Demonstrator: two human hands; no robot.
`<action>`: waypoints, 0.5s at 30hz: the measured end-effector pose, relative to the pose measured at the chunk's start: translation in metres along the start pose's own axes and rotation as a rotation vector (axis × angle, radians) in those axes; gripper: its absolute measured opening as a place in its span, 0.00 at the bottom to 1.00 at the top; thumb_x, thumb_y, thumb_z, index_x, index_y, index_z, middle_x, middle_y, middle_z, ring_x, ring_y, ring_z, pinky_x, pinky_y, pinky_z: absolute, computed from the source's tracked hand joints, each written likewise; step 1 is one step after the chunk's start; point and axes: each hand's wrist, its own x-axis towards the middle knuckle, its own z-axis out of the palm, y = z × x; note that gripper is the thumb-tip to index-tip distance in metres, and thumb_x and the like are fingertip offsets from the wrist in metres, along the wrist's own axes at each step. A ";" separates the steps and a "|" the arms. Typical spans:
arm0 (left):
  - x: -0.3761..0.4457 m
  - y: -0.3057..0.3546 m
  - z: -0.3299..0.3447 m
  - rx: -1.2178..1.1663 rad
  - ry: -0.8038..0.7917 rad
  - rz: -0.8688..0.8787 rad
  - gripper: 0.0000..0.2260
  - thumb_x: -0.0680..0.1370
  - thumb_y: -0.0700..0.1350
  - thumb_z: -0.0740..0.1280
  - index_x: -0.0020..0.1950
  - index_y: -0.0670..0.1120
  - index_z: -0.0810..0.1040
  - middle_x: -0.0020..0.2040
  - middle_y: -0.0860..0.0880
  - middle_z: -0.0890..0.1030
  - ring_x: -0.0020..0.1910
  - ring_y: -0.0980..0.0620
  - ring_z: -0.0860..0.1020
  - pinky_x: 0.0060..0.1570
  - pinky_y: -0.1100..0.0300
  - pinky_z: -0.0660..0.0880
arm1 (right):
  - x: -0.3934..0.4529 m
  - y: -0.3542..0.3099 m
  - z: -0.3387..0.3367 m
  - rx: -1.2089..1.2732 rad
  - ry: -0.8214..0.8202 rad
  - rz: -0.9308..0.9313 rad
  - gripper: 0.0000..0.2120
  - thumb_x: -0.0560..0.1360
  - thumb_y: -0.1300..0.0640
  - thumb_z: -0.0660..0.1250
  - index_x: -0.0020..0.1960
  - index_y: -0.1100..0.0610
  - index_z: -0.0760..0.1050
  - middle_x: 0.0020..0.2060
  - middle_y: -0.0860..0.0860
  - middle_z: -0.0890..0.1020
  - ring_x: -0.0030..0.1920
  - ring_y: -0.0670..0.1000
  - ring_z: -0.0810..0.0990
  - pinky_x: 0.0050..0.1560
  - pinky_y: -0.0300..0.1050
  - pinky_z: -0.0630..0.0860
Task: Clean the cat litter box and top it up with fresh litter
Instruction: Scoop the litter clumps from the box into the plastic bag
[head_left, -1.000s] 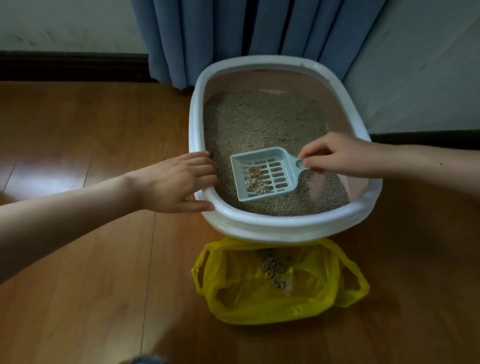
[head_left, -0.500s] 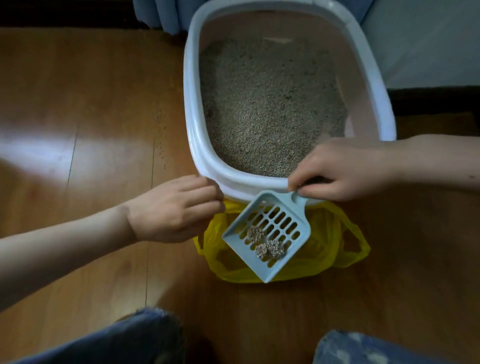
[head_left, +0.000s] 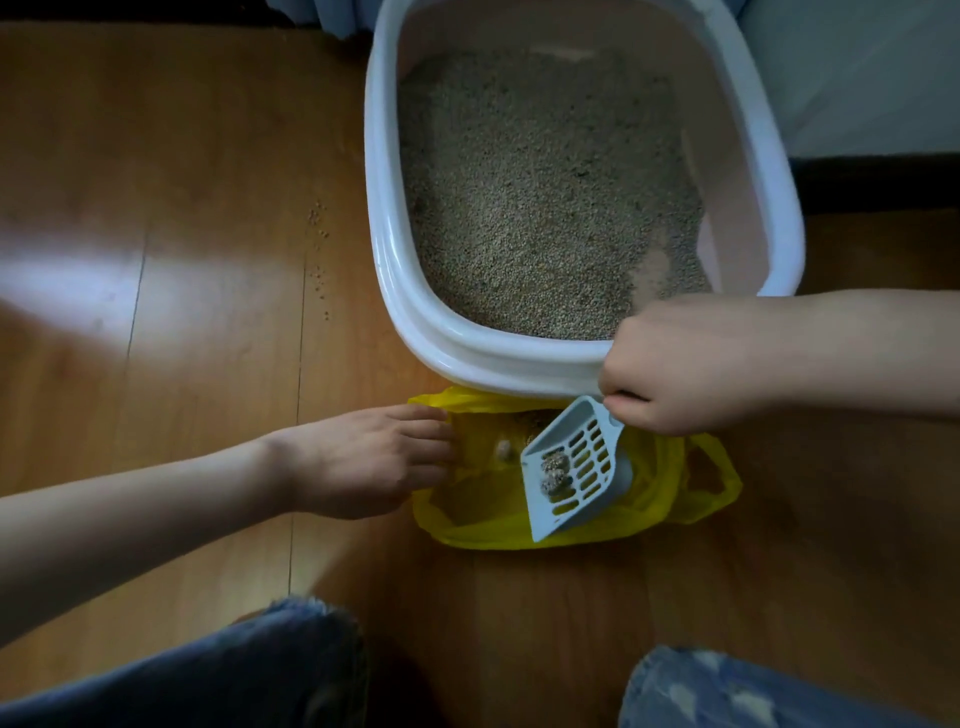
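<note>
Over yellow bag (head_left: 691, 499), I see right hand (head_left: 691, 364) pinching scoop (head_left: 574, 467) handle, clumps (head_left: 553, 470) on slotted blade. Left hand (head_left: 363, 460) touches bag rim, fingers straight. Litter box (head_left: 395, 291) just behind, on floor (head_left: 182, 208).

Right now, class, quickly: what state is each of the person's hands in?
Left hand: open, fingertips touching the yellow bag at its left edge.
Right hand: closed, gripping the scoop by its handle.
</note>
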 end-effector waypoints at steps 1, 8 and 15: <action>0.000 0.000 0.001 -0.002 0.002 -0.001 0.14 0.75 0.45 0.60 0.57 0.46 0.80 0.58 0.48 0.80 0.65 0.47 0.72 0.74 0.55 0.54 | 0.000 -0.002 0.000 0.007 -0.031 0.018 0.16 0.79 0.49 0.54 0.37 0.56 0.66 0.29 0.50 0.65 0.31 0.53 0.67 0.33 0.44 0.66; 0.001 0.002 0.004 -0.021 0.047 0.010 0.12 0.78 0.43 0.59 0.55 0.44 0.81 0.54 0.47 0.81 0.61 0.45 0.75 0.72 0.54 0.60 | 0.001 -0.005 -0.006 0.203 -0.302 0.108 0.23 0.78 0.38 0.56 0.38 0.56 0.72 0.32 0.50 0.73 0.36 0.53 0.74 0.34 0.44 0.69; -0.002 0.001 0.004 -0.038 0.070 0.034 0.11 0.78 0.44 0.64 0.57 0.45 0.80 0.55 0.47 0.80 0.60 0.46 0.76 0.67 0.52 0.67 | 0.000 0.013 -0.008 0.470 -0.414 0.084 0.23 0.74 0.35 0.61 0.40 0.54 0.79 0.32 0.48 0.77 0.33 0.48 0.74 0.35 0.43 0.70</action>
